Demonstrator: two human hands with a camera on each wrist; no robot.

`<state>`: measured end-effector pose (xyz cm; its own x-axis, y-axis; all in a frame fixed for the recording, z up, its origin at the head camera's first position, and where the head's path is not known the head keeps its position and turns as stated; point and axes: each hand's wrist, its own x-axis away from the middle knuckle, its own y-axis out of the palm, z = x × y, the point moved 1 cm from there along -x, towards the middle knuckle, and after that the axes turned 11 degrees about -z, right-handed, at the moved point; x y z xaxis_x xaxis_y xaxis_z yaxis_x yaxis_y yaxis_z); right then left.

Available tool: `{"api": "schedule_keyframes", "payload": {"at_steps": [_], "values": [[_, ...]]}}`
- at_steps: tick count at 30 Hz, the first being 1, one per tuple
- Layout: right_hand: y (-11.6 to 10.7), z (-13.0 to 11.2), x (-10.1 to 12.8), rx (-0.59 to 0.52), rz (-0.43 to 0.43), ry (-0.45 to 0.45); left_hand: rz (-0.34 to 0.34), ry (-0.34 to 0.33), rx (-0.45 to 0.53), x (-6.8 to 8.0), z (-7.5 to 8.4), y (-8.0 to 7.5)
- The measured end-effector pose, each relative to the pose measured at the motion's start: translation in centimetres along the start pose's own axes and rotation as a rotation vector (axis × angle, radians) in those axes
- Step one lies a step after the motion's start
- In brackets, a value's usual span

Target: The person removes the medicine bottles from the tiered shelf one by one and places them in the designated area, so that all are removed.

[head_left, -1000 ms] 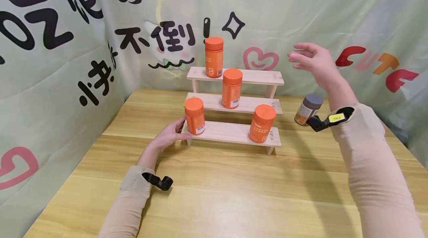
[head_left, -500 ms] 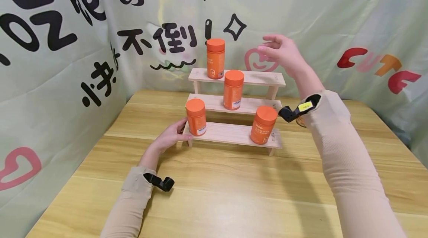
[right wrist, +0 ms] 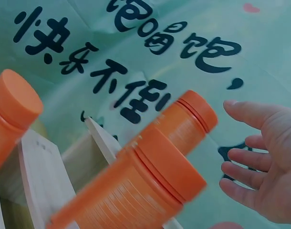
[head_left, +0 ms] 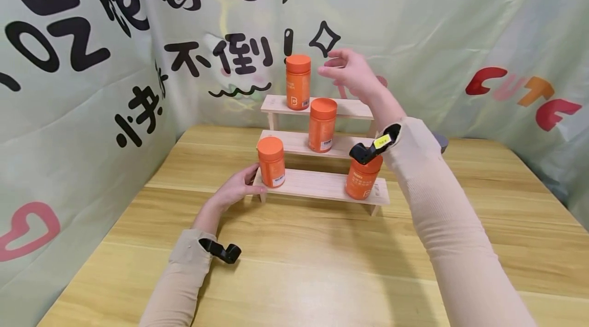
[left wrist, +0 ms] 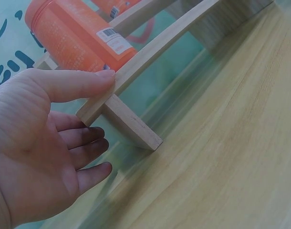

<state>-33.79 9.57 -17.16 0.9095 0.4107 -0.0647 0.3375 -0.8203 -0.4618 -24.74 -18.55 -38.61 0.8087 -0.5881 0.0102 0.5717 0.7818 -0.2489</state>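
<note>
Wooden rack (head_left: 313, 183) at your left hand (head_left: 233, 189): your thumb lies on the front edge of the lowest board and your fingers curl behind its left end; you grasp the rack there.
Right hand (head_left: 352, 72): your fingers are parted and relaxed, released, raised just right of the top bottle (head_left: 298, 84), with a gap in your right wrist view.
Top tier: that orange bottle stands upright towards the board's left end.
Middle tier: your middle bottle (head_left: 322, 127), also orange and upright, stands near the board's centre.
Bottom tier: you have a left bottle (head_left: 271, 163) just beside your left thumb and a right bottle (head_left: 361, 181) near the far end, its lid partly covered by your right wrist camera (head_left: 368, 150).
Behind your right sleeve (head_left: 442, 204): a grey lid (head_left: 442, 141) shows; the rest is hidden.
Beneath: wood-grain table (head_left: 285, 276).
Backdrop: pale green printed cloth (head_left: 414, 15).
</note>
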Motion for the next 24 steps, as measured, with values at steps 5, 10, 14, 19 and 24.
{"api": "schedule_keyframes", "payload": {"at_steps": [5,10,14,19,24], "values": [[1.3,-0.4,-1.0,0.009,-0.014,-0.005,0.001,0.004,0.0,-0.1,0.0,0.0],[2.5,-0.6,-2.0,0.014,-0.027,0.023,-0.002,0.006,-0.007,-0.1,0.0,0.0],[3.2,-0.6,-2.6,0.002,-0.034,0.028,0.003,-0.003,-0.009,-0.1,0.0,0.0],[3.8,-0.4,-3.2,-0.002,-0.028,0.017,0.005,-0.009,-0.005,-0.1,0.0,0.0],[4.3,-0.3,-3.6,0.008,-0.017,0.016,0.001,-0.003,-0.012,-0.1,-0.1,-0.1]]}}
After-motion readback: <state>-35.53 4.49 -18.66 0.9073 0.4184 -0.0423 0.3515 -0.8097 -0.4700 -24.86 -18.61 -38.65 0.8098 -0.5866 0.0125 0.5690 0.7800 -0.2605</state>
